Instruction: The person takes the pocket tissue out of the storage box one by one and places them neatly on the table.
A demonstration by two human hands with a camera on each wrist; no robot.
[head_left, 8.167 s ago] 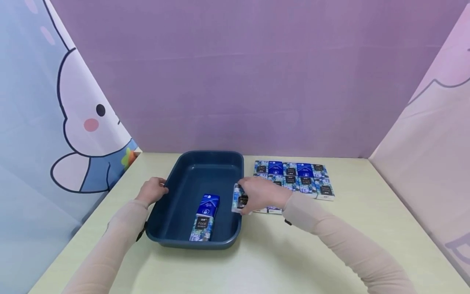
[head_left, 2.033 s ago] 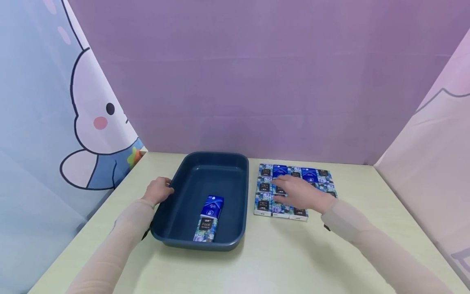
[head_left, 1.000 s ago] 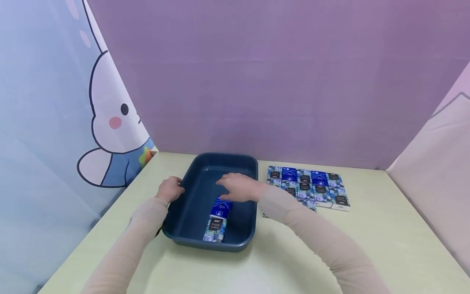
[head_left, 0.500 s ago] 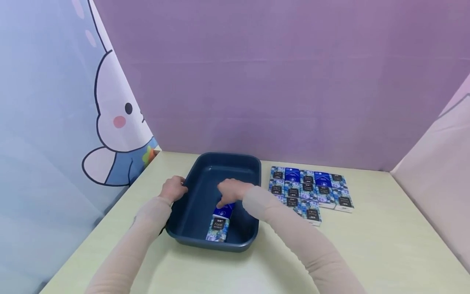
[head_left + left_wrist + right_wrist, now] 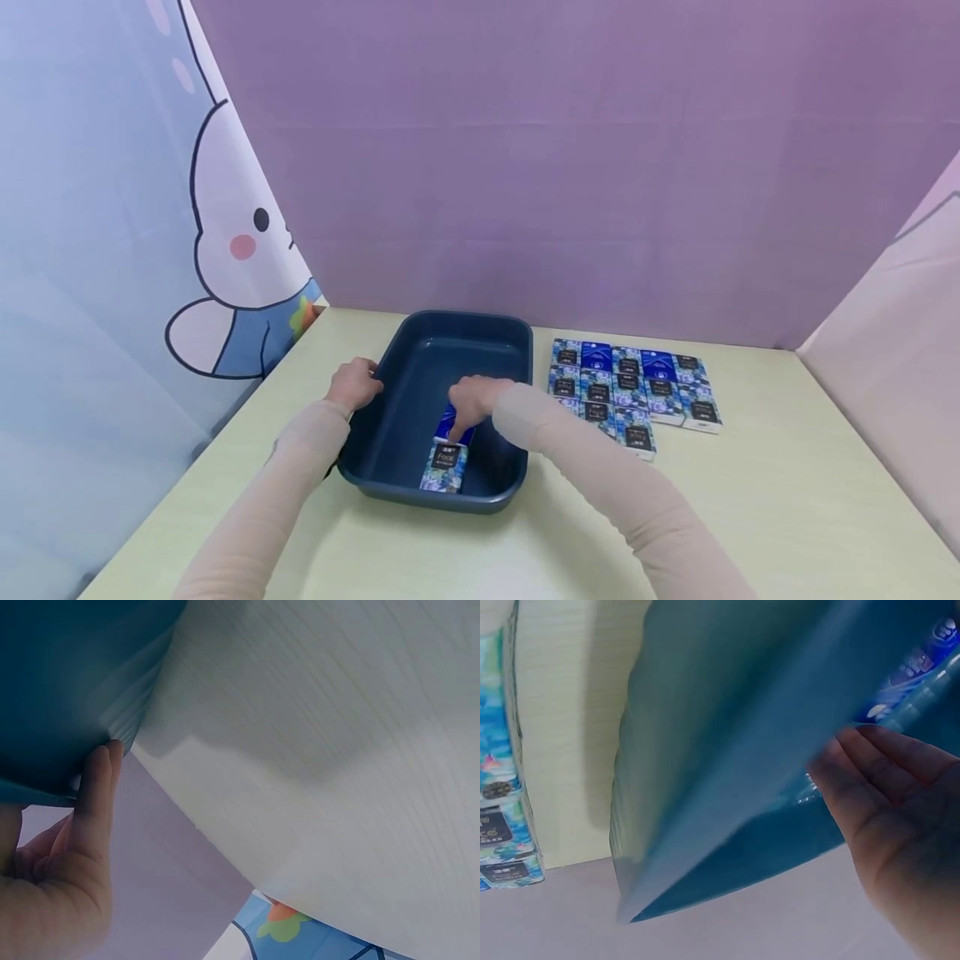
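A dark blue plastic tub (image 5: 420,350) stands on the table in the head view. My left hand (image 5: 354,383) grips its left rim, and in the left wrist view the fingers (image 5: 97,780) lie against the outer wall. Inside the tub my right hand (image 5: 476,400) pinches a blue tissue pack (image 5: 446,423), thumb at its near end, and partly covers it. A floral tissue pack (image 5: 445,467) lies just below that one on the tub floor. In the right wrist view the tub wall hides part of the blue pack and the fingertips.
Right of the tub, several floral and blue tissue packs (image 5: 628,383) lie flat in rows on the pale table (image 5: 757,467). A purple backdrop (image 5: 570,167) rises behind the table, with printed cloths at both sides.
My right hand went from the rows of packs into the tub and took hold of the blue pack. The floral pack it carried earliest now lies among the rows. The left hand stays on the rim.
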